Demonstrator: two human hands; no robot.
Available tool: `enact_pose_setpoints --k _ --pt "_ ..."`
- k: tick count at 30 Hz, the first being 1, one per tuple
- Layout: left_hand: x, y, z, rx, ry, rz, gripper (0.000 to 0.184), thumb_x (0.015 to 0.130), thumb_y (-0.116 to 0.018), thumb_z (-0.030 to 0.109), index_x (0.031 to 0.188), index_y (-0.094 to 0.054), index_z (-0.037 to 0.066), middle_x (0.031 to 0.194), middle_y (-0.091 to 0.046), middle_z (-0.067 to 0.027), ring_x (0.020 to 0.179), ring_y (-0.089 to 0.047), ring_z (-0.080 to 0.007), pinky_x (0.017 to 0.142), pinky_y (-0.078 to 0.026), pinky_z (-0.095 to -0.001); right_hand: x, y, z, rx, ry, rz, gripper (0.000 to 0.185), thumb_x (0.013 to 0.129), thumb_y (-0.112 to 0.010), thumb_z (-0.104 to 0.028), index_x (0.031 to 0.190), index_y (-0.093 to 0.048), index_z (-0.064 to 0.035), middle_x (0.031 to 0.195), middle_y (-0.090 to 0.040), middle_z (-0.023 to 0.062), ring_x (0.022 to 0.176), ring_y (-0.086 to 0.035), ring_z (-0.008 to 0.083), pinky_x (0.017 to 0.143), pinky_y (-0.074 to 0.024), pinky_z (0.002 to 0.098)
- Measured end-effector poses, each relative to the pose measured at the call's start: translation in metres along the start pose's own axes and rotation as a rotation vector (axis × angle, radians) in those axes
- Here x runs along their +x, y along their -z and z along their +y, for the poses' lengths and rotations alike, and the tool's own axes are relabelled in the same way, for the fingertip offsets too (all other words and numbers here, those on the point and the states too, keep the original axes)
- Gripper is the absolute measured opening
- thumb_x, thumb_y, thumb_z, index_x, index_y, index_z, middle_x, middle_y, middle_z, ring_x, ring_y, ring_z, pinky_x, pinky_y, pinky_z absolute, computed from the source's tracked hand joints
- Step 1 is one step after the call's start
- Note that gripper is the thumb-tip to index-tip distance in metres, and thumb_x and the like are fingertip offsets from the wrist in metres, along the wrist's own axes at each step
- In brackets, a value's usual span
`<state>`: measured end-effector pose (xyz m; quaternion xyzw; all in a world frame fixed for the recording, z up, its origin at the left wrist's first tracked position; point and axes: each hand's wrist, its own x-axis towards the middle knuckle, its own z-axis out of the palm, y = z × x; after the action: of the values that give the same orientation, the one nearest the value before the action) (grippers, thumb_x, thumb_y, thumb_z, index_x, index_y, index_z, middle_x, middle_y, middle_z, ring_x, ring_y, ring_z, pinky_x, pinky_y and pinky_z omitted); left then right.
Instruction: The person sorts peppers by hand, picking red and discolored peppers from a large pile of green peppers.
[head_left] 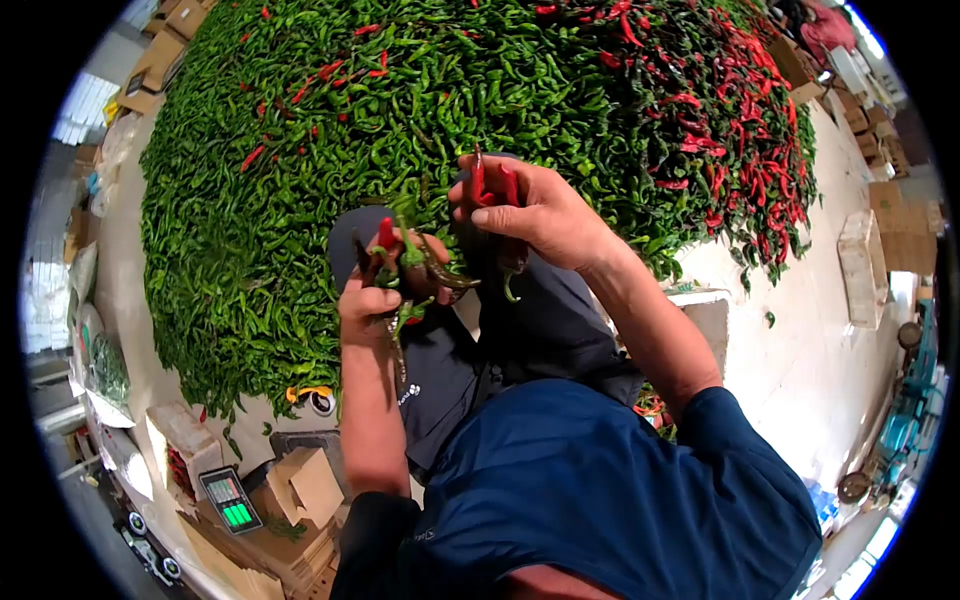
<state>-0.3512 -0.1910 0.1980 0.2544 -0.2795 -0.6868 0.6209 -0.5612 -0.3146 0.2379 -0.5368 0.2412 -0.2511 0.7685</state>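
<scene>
Several green, dark and red peppers (412,258) are bunched in my left hand (372,298), its fingers wrapped round them above my left knee. My right hand (545,215) grips red peppers (478,182) between thumb and fingers, with a dark pepper (512,258) hanging below the palm. The two hands are a short way apart. Beyond them spreads a large heap of green peppers (330,130), with many red peppers (735,130) on its right side.
A scale display (230,500) and an open cardboard box (303,487) are at the lower left. White foam boxes stand near my right arm (708,325) and farther right (860,268). A yellow and white object (318,400) lies at the heap's near edge.
</scene>
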Motion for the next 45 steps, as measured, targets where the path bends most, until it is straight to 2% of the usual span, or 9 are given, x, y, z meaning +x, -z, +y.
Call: enact_pose_setpoints --k 5,10,17,19,25,29,34,41,45 --pt "-0.003 0.001 0.000 0.087 -0.004 -0.020 0.081 0.060 -0.065 0.018 0.138 -0.046 0.004 0.113 -0.059 -0.0246 0.090 -0.065 -0.0317 0.071 -0.056 -0.0426 0.020 -0.030 0.017 0.087 -0.087 0.025 0.050 0.092 -0.062 -0.004 0.137 -0.041 0.0054 0.112 -0.066 0.0105 0.095 -0.065 0.0153 0.085 -0.0522 0.0266" --pt "0.001 -0.013 0.013 -0.116 -0.189 0.057 0.118 0.058 -0.066 0.017 0.157 -0.003 0.016 0.140 -0.045 -0.0200 0.110 -0.060 -0.0338 0.085 -0.057 -0.0417 0.026 -0.073 0.021 -0.269 0.148 0.202 0.060 0.092 -0.064 -0.006 0.141 -0.034 0.0090 0.119 -0.065 0.0139 0.107 -0.061 0.0152 0.093 -0.0502 0.0288" --pt "-0.018 0.011 0.023 -0.077 -0.245 0.125 0.117 0.054 -0.066 0.019 0.156 -0.009 0.008 0.140 -0.047 -0.0180 0.123 -0.054 -0.0332 0.100 -0.049 -0.0407 0.043 -0.103 -0.002 -0.451 0.049 0.146 0.036 0.091 -0.067 -0.012 0.121 -0.055 0.0047 0.104 -0.068 0.0089 0.095 -0.063 0.0116 0.086 -0.0515 0.0271" --pt "-0.028 0.015 0.026 -0.041 -0.273 0.183 0.109 0.055 -0.064 0.020 0.153 -0.020 0.003 0.135 -0.052 -0.0178 0.120 -0.056 -0.0308 0.097 -0.051 -0.0399 0.056 -0.105 0.002 -0.391 0.027 0.133 0.035 0.089 -0.068 -0.017 0.113 -0.059 0.0077 0.088 -0.067 0.0085 0.078 -0.061 0.0102 0.070 -0.0514 0.0280" --pt "-0.048 0.028 0.039 -0.219 -0.384 0.272 0.092 0.066 -0.058 0.017 0.151 -0.027 0.003 0.137 -0.051 -0.0147 0.117 -0.057 -0.0278 0.095 -0.052 -0.0402 0.090 -0.137 0.011 -0.027 -0.186 -0.136 0.030 0.087 -0.069 -0.010 0.113 -0.062 0.0040 0.095 -0.066 0.0056 0.078 -0.062 0.0106 0.068 -0.0524 0.0272" --pt "-0.060 0.040 0.049 -0.165 -0.409 0.283 0.088 0.074 -0.058 0.008 0.154 -0.022 0.010 0.136 -0.050 -0.0120 0.117 -0.056 -0.0254 0.096 -0.051 -0.0424 0.108 -0.148 0.034 0.183 -0.338 -0.029 0.034 0.085 -0.062 -0.004 0.118 -0.056 0.0031 0.099 -0.066 0.0094 0.083 -0.066 0.0158 0.077 -0.0546 0.0306" --pt "-0.070 0.076 0.033 -0.600 -0.506 0.359 0.055 0.083 -0.055 0.004 0.137 -0.047 0.006 0.129 -0.058 -0.0123 0.120 -0.056 -0.0273 0.105 -0.044 -0.0444 0.113 -0.172 0.050 0.252 -0.096 0.143 0.044 0.082 -0.061 -0.002 0.124 -0.052 0.0019 0.109 -0.064 0.0105 0.095 -0.064 0.0172 0.085 -0.0521 0.0306" --pt "-0.088 0.084 0.024 -0.599 -0.522 0.352 0.059 0.083 -0.059 0.006 0.140 -0.045 0.007 0.132 -0.057 -0.0109 0.121 -0.055 -0.0259 0.106 -0.042 -0.0421 0.118 -0.199 0.062 0.227 -0.172 -0.037 0.050 0.081 -0.060 -0.004 0.130 -0.050 0.0014 0.113 -0.062 0.0099 0.101 -0.061 0.0180 0.094 -0.0474 0.0309" --pt "-0.094 0.093 0.019 -0.710 -0.541 0.285 0.057 0.081 -0.061 0.006 0.137 -0.048 0.007 0.129 -0.059 -0.0104 0.119 -0.057 -0.0263 0.104 -0.044 -0.0426 0.129 -0.214 0.091 -0.361 0.097 -0.147 0.046 0.090 -0.059 -0.024 0.128 -0.052 0.0028 0.108 -0.062 0.0099 0.096 -0.060 0.0202 0.086 -0.0467 0.0311"
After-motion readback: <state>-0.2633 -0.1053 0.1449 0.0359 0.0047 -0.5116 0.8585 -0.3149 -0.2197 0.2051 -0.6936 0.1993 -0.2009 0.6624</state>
